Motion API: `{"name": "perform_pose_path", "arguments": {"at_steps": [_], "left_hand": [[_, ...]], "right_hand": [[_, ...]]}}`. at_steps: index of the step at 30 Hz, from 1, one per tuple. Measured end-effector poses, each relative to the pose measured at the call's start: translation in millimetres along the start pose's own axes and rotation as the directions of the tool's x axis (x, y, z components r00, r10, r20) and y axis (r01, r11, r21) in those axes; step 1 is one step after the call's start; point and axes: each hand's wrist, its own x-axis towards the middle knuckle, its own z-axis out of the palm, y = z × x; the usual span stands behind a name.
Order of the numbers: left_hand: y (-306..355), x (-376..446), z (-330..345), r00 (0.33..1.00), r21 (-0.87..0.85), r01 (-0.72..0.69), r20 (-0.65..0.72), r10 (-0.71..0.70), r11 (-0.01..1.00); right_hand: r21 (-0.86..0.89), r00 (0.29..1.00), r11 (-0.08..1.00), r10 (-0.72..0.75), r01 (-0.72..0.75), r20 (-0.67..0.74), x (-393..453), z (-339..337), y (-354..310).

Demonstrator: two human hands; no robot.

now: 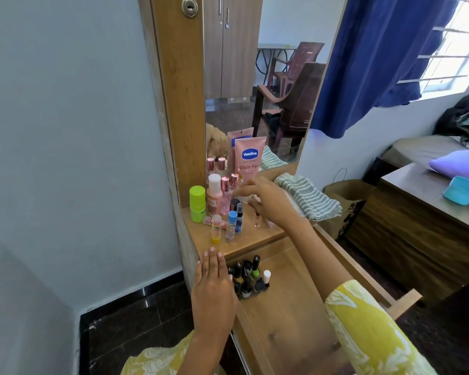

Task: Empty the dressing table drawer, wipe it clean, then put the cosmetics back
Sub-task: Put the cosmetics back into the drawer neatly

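The dressing table drawer [295, 315] is pulled out, and several nail polish bottles [248, 277] stand in its back left corner. My left hand [214, 290] lies flat with straight fingers on the drawer's left rim, beside those bottles. On the tabletop [244, 239] stand a pink Vaseline tube [248, 158], pink perfume bottles [226, 193], a green stick [197, 203] and small lip balms [224, 226]. My right hand [266, 201] reaches over these, its fingers spread around a small pale item. Blur hides whether it grips that item.
A striped grey-white cloth [309, 196] lies on the tabletop's right end, under the mirror [255, 77]. A paper bag [347, 201] sits on the floor to the right, next to a wooden desk [417, 223] with a teal box [462, 190]. A wall stands close on the left.
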Motion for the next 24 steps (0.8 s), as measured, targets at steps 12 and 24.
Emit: {"name": "perform_pose_path", "arguments": {"at_steps": [12,24], "left_hand": [[2,-2,-6,0.995,-0.049,0.021,0.094,-0.016,0.999],[2,-4,-8,0.995,-0.051,0.023,0.1,-0.018,0.998]], "right_hand": [[0.068,0.998,0.997,0.024,-0.028,0.064,10,8,13],[0.339,0.877,0.94,0.204,-0.05,-0.436,-96,-17,10]]}}
